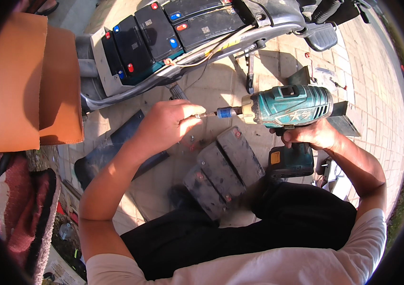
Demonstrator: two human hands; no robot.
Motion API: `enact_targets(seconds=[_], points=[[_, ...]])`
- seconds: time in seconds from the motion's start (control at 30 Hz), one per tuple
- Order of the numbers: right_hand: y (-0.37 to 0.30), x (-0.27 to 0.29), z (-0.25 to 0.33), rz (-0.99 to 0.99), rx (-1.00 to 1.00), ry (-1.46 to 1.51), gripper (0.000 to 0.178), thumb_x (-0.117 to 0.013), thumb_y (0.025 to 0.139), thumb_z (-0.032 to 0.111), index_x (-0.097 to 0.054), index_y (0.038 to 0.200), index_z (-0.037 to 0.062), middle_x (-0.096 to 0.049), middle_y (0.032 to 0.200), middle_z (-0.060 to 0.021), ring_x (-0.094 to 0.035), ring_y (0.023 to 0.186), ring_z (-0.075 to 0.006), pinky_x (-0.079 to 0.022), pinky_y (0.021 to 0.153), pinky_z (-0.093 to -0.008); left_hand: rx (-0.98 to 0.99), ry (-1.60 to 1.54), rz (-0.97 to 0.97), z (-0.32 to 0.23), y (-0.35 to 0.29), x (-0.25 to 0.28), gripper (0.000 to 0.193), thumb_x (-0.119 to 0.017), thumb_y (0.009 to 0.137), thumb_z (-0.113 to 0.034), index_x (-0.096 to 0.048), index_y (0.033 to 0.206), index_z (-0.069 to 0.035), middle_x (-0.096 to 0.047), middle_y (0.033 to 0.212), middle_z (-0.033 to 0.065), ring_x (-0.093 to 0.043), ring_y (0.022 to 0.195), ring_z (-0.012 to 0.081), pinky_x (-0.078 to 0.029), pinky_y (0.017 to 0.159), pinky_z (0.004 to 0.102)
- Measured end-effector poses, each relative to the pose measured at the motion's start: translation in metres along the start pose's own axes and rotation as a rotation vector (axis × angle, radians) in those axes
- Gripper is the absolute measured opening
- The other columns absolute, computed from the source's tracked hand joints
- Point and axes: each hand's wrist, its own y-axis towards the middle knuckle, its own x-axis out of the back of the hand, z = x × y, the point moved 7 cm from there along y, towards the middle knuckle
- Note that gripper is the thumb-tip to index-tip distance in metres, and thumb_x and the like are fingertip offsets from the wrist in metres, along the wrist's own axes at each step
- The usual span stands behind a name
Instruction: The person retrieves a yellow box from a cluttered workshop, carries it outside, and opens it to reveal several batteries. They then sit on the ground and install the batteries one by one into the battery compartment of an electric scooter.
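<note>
My right hand [312, 135] grips the handle of a teal cordless power driver [292, 105], its finger near the trigger. The tool lies level and its nose points left, with a blue collar and a thin bit sticking out. At the bit's tip, my left hand [166, 122] pinches with thumb and forefinger. Whether a small screw sits between them is too small to tell. Beneath the tool, dusty black batteries [225, 166] with red terminal marks rest on the paving in front of my knees.
Beyond my hands stands a scooter frame [164, 76] holding several black batteries [156, 33] with red and blue terminal caps. An orange-brown padded cover [64, 85] blocks the left side. A dark panel [116, 154] lies on the tiles, and a maroon cloth [19, 209] hangs lower left.
</note>
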Motion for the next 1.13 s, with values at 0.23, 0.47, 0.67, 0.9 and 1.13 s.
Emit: enact_targets(seconds=[0.23, 0.47, 0.67, 0.9, 1.13], points=[[-0.005, 0.011, -0.004, 0.0, -0.038, -0.39, 0.036, -0.077, 0.077, 0.002, -0.066, 0.111, 0.0025, -0.07, 0.096, -0.0045, -0.063, 0.085, -0.0127, -0.053, 0.078, -0.03, 0.154, -0.061, 0.099, 0.0, 0.0, -0.01, 0.045, -0.073, 0.081, -0.005, -0.062, 0.124, -0.009, -0.069, 0.089, 0.0127, -0.068, 0.077, 0.0247, -0.053, 0.072, 0.0317], [-0.002, 0.011, -0.018, -0.063, 0.031, -0.02, 0.034, -0.073, 0.08, -0.001, -0.063, 0.113, 0.0019, -0.069, 0.098, -0.008, -0.063, 0.07, -0.0124, -0.055, 0.064, -0.0275, 0.18, -0.317, -0.119, 0.025, 0.004, -0.01, 0.053, -0.072, 0.086, -0.011, -0.051, 0.133, -0.005, -0.067, 0.103, 0.0132, -0.067, 0.086, 0.0227, -0.054, 0.076, 0.0339], [0.004, 0.018, -0.009, -0.147, 0.124, 0.084, 0.038, -0.077, 0.081, 0.003, -0.061, 0.116, 0.0017, -0.069, 0.097, -0.0079, -0.063, 0.07, -0.0132, -0.055, 0.065, -0.0277, 0.695, -1.034, -0.588, 0.138, 0.012, -0.012, 0.023, -0.066, 0.09, -0.007, -0.055, 0.11, -0.002, -0.059, 0.095, 0.0045, -0.059, 0.081, 0.0139, -0.053, 0.074, 0.0303], [0.011, 0.018, -0.003, -0.2, 0.118, -0.027, 0.033, -0.075, 0.082, 0.004, -0.063, 0.113, 0.0027, -0.068, 0.094, -0.0051, -0.062, 0.073, -0.0117, -0.054, 0.067, -0.0268, 0.483, -1.319, -0.703, 0.132, 0.046, -0.019, 0.017, -0.061, 0.095, -0.007, -0.054, 0.11, -0.004, -0.06, 0.091, 0.0063, -0.06, 0.079, 0.017, -0.052, 0.077, 0.0333], [0.026, 0.001, 0.038, -0.205, 0.251, -0.296, 0.03, -0.07, 0.088, 0.01, -0.064, 0.117, 0.0052, -0.067, 0.1, -0.0017, -0.06, 0.089, -0.0097, -0.051, 0.079, -0.0271, 0.375, -1.149, -0.55, 0.113, 0.055, 0.005, 0.033, -0.059, 0.098, -0.029, -0.054, 0.114, 0.0, -0.067, 0.099, 0.0149, -0.068, 0.08, 0.0234, -0.058, 0.071, 0.0353]])
